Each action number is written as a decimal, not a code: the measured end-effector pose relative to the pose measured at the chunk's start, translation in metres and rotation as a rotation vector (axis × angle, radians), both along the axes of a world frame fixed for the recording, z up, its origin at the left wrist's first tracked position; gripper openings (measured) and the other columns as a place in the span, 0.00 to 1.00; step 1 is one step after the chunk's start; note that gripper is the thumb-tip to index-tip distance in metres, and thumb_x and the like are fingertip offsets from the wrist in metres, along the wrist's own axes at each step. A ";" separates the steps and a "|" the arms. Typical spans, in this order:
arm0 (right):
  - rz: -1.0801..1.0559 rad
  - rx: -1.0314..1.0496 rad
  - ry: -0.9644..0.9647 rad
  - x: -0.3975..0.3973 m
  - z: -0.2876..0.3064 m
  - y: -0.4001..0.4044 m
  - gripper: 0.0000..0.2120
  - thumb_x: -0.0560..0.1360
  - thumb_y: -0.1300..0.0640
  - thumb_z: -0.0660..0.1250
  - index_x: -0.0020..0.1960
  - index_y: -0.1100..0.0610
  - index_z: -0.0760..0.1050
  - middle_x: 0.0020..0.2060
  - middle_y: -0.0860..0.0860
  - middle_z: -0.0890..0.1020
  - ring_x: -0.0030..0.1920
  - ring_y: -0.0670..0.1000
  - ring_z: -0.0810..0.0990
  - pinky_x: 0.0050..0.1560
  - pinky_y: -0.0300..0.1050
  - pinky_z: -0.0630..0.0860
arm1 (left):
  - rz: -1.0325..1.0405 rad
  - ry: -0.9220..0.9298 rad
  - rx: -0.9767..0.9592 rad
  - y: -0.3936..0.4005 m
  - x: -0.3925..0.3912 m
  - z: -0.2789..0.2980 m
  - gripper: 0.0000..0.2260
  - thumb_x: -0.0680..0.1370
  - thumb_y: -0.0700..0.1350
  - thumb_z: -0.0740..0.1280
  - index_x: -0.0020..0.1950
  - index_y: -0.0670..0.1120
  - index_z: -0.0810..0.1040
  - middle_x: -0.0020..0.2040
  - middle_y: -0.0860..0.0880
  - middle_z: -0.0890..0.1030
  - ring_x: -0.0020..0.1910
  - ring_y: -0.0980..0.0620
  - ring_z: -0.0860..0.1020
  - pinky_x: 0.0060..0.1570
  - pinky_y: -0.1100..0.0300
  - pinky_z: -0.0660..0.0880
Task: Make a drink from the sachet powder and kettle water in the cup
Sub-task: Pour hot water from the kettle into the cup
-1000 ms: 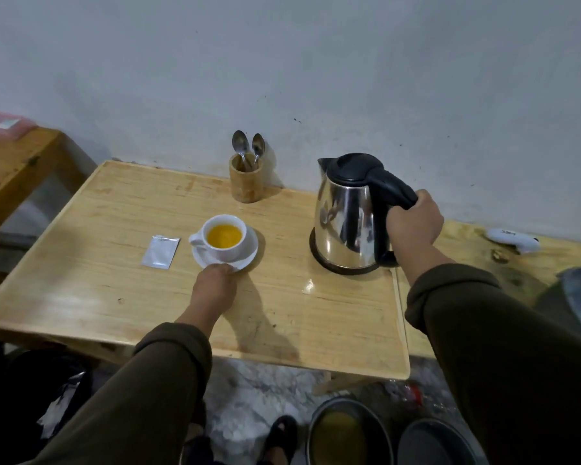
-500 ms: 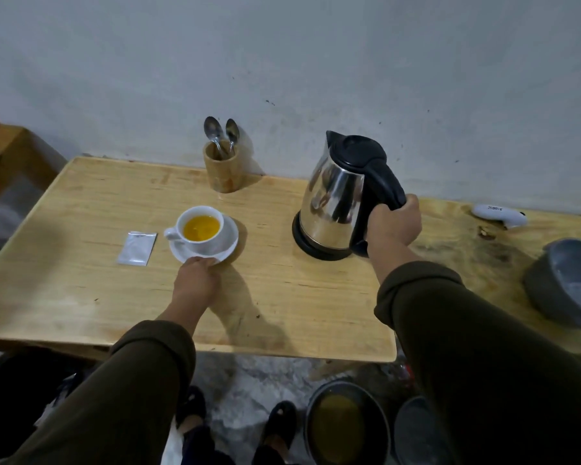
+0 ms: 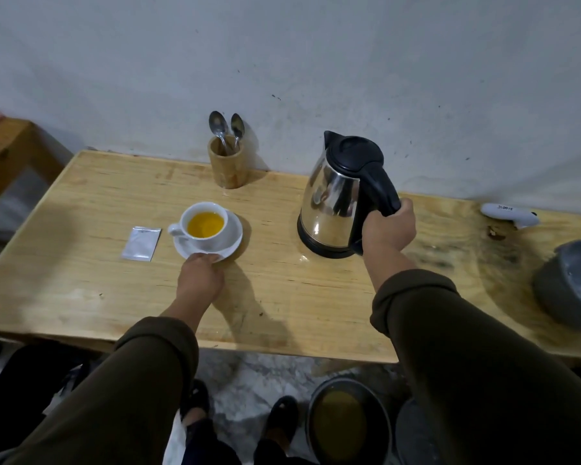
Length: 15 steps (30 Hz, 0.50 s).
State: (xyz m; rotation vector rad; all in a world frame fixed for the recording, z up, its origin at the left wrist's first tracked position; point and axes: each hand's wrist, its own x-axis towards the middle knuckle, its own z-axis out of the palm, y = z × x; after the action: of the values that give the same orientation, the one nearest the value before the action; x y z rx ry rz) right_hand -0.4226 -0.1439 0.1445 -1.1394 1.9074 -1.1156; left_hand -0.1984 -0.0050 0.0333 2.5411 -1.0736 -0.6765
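Right hand (image 3: 388,234) grips kettle (image 3: 336,199) — left hand (image 3: 200,278) steadies saucer (image 3: 230,243).

On the table (image 3: 81,297), the sachet (image 3: 141,244) lies left of the cup (image 3: 204,226); the kettle (image 3: 341,199) stands right, spoon holder (image 3: 228,166) behind.

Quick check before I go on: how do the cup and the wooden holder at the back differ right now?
The cup is white, has a side handle and sits on a saucer; the wooden holder is tan, has no handle and stands directly on the table. The cup holds yellow-orange liquid; the holder holds two spoons. The left hand touches the saucer's near rim; nothing touches the holder. Both stand upright and are open on top.
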 end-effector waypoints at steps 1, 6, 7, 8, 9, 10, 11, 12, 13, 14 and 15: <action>0.003 0.009 0.007 0.001 0.000 0.000 0.11 0.69 0.70 0.60 0.42 0.54 0.68 0.44 0.53 0.76 0.45 0.57 0.80 0.47 0.55 0.82 | 0.017 0.021 -0.009 0.001 0.000 0.001 0.16 0.79 0.43 0.60 0.66 0.46 0.76 0.67 0.42 0.74 0.66 0.42 0.73 0.65 0.52 0.70; 0.015 0.042 0.156 0.005 0.006 0.003 0.14 0.70 0.65 0.65 0.54 0.57 0.69 0.55 0.55 0.73 0.57 0.59 0.76 0.59 0.58 0.77 | 0.136 0.137 -0.131 0.006 0.003 0.012 0.15 0.78 0.43 0.64 0.64 0.40 0.74 0.63 0.39 0.77 0.64 0.39 0.74 0.60 0.53 0.70; 0.013 0.045 0.199 0.007 0.006 0.004 0.16 0.71 0.64 0.65 0.58 0.58 0.68 0.58 0.56 0.72 0.59 0.59 0.74 0.62 0.58 0.74 | 0.159 0.167 -0.149 0.007 0.005 0.014 0.16 0.78 0.43 0.64 0.63 0.40 0.73 0.63 0.39 0.77 0.63 0.39 0.75 0.56 0.54 0.71; 0.009 0.042 0.236 0.009 0.006 0.006 0.18 0.71 0.63 0.65 0.60 0.58 0.67 0.61 0.56 0.71 0.62 0.59 0.72 0.64 0.58 0.72 | 0.171 0.195 -0.157 0.008 0.007 0.016 0.16 0.78 0.44 0.64 0.63 0.39 0.71 0.62 0.39 0.77 0.62 0.39 0.75 0.52 0.56 0.70; 0.003 0.039 0.261 0.011 0.006 0.008 0.20 0.72 0.62 0.65 0.63 0.58 0.66 0.63 0.56 0.69 0.64 0.59 0.70 0.65 0.57 0.70 | 0.173 0.219 -0.165 0.009 0.009 0.017 0.18 0.78 0.45 0.65 0.64 0.38 0.69 0.62 0.38 0.77 0.61 0.39 0.75 0.50 0.57 0.68; -0.002 0.041 0.279 0.014 0.006 0.011 0.23 0.72 0.61 0.65 0.66 0.58 0.65 0.65 0.56 0.68 0.66 0.58 0.68 0.67 0.56 0.69 | 0.176 0.243 -0.180 0.010 0.013 0.017 0.19 0.78 0.45 0.65 0.65 0.38 0.67 0.62 0.39 0.77 0.61 0.39 0.75 0.49 0.57 0.67; -0.012 0.044 0.295 0.018 0.005 0.014 0.26 0.72 0.61 0.65 0.68 0.58 0.63 0.68 0.56 0.66 0.68 0.58 0.66 0.67 0.56 0.67 | 0.186 0.270 -0.204 0.011 0.017 0.017 0.21 0.77 0.45 0.65 0.66 0.37 0.65 0.62 0.39 0.77 0.61 0.40 0.75 0.49 0.58 0.67; -0.031 0.050 0.303 0.022 0.005 0.019 0.28 0.72 0.61 0.65 0.71 0.58 0.61 0.69 0.57 0.65 0.70 0.57 0.64 0.67 0.56 0.65 | 0.205 0.297 -0.229 0.012 0.021 0.016 0.22 0.77 0.45 0.65 0.67 0.37 0.63 0.62 0.39 0.77 0.61 0.40 0.76 0.48 0.58 0.67; -0.057 0.056 0.310 0.026 0.006 0.023 0.31 0.72 0.60 0.66 0.72 0.58 0.59 0.71 0.57 0.63 0.71 0.57 0.62 0.68 0.56 0.65 | 0.226 0.315 -0.250 0.012 0.025 0.016 0.23 0.77 0.45 0.65 0.68 0.37 0.62 0.63 0.39 0.76 0.60 0.40 0.76 0.48 0.57 0.67; -0.088 0.056 0.318 0.031 0.007 0.029 0.33 0.72 0.60 0.66 0.74 0.58 0.57 0.72 0.57 0.62 0.72 0.57 0.61 0.68 0.56 0.64 | 0.242 0.325 -0.261 0.013 0.030 0.016 0.24 0.77 0.44 0.65 0.69 0.37 0.62 0.65 0.40 0.75 0.60 0.40 0.76 0.48 0.58 0.67; -0.118 0.050 0.323 0.036 0.007 0.034 0.34 0.72 0.60 0.67 0.74 0.58 0.56 0.72 0.57 0.61 0.72 0.57 0.60 0.69 0.56 0.64 | 0.247 0.332 -0.271 0.013 0.034 0.016 0.25 0.77 0.43 0.65 0.70 0.37 0.61 0.66 0.43 0.74 0.59 0.40 0.77 0.49 0.58 0.67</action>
State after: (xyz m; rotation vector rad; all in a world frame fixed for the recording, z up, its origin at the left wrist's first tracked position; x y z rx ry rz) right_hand -0.3871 -0.1096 0.1515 -1.2524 2.2622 -0.9846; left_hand -0.1641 0.0084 0.0494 2.1827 -0.6757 -0.7883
